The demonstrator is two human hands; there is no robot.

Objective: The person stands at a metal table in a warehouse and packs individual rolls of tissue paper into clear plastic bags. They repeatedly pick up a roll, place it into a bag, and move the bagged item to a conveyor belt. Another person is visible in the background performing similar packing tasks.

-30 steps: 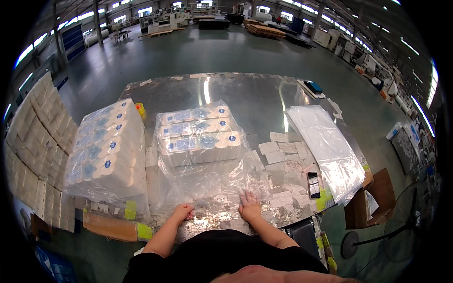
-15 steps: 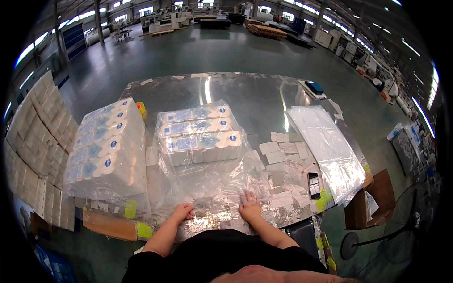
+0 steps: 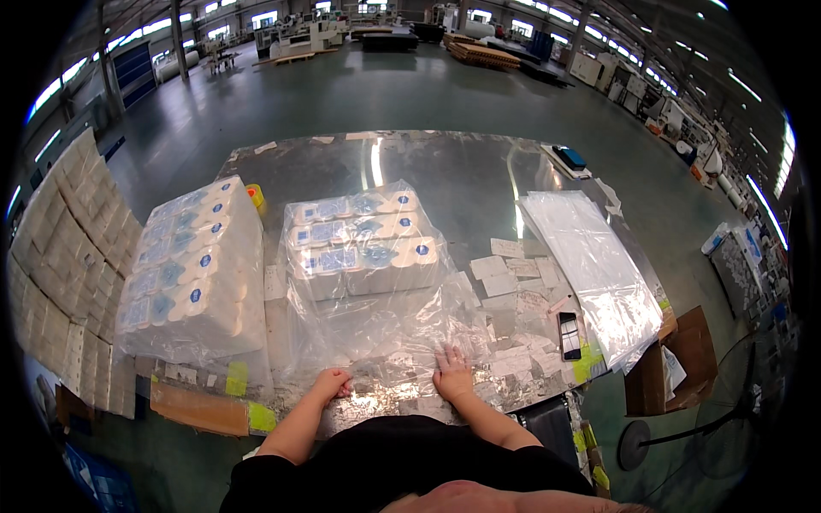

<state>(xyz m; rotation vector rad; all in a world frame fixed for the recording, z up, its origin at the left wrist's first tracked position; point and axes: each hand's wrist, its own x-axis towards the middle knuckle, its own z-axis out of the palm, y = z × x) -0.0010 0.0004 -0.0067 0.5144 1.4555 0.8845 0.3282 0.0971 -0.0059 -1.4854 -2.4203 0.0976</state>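
Note:
In front of me a clear plastic bag (image 3: 385, 329) lies on the table, its loose near part crumpled toward me. Inside it sit several white packs of paper rolls (image 3: 368, 256) with blue print. My left hand (image 3: 332, 385) rests at the bag's near edge, fingers curled closed; whatever they may hold is hidden. My right hand (image 3: 452, 373) lies flat with fingers stretched over the bag's near right edge. To the left stands another clear bag (image 3: 192, 265) filled with similar roll packs.
A stack of clear flat bags (image 3: 590, 265) lies on the table's right side, beside a phone (image 3: 569, 336) and scattered paper labels (image 3: 513, 286). Yellow tape (image 3: 255, 196) sits behind the left bag. Wrapped packs (image 3: 73, 274) are piled at far left; a cardboard box (image 3: 684, 363) stands right.

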